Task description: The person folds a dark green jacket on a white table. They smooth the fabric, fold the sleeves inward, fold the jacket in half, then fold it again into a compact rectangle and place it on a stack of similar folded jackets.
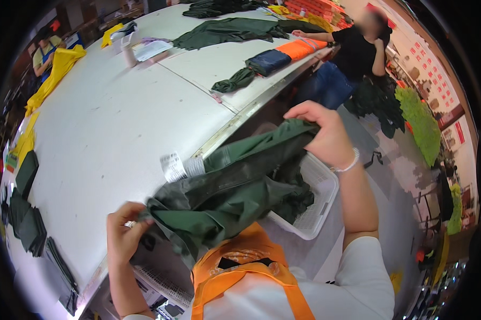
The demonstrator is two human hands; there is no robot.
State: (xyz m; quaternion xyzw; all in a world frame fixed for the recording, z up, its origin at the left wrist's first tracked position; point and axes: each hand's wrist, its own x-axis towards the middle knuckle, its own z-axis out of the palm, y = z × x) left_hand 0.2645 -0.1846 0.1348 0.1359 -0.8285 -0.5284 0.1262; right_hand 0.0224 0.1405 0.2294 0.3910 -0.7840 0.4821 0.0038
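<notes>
A dark green garment (224, 186) is stretched between my two hands in front of my orange apron. White printed labels (173, 167) stick out from its upper left edge. My left hand (127, 226) pinches one end of the cloth near the table's edge. At the opposite end, higher and to the right, my right hand (323, 133) grips the fabric between thumb and fingers. The cloth's middle sags in folds, and its lower part hides some of what lies beneath. What kind of garment it is I cannot make out.
A white table (118, 122) spreads ahead and left. Folded dark green pieces (30, 218) lie along its left side. Farther off are an orange and navy bundle (283, 56) and a white cup (128, 56). A white plastic basket (320, 208) stands below; a person (357, 53) sits at right.
</notes>
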